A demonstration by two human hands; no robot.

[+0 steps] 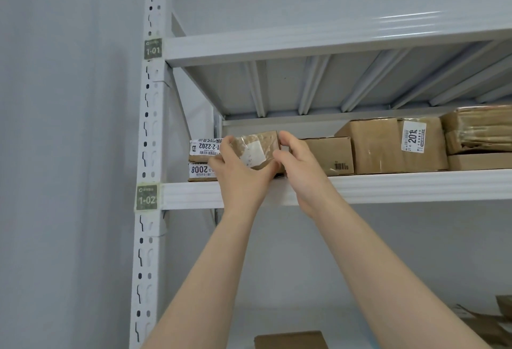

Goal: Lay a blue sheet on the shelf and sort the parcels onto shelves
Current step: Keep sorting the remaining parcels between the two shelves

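We hold a small brown taped cardboard parcel [259, 145] with both hands, at the front of the white metal shelf [401, 185]. Our left hand [238, 167] grips it from 7 o'clock. Our right hand [300, 165] grips it from 3 o'clock. A stack of two flat white-labelled parcels [203, 160] sits at its 9 o'clock.

The slotted metal shelving rack [360, 185] was pale greyish white, its upright [148, 127] patterned with rows of dark punched holes. Its square olive-green tags [153, 48] bore white numerals. The rectangular brown cardboard parcels [371, 146] carried white labels [413, 136] with black digits and barcodes. The small brown taped cardboard box [263, 138] showed a white patch.
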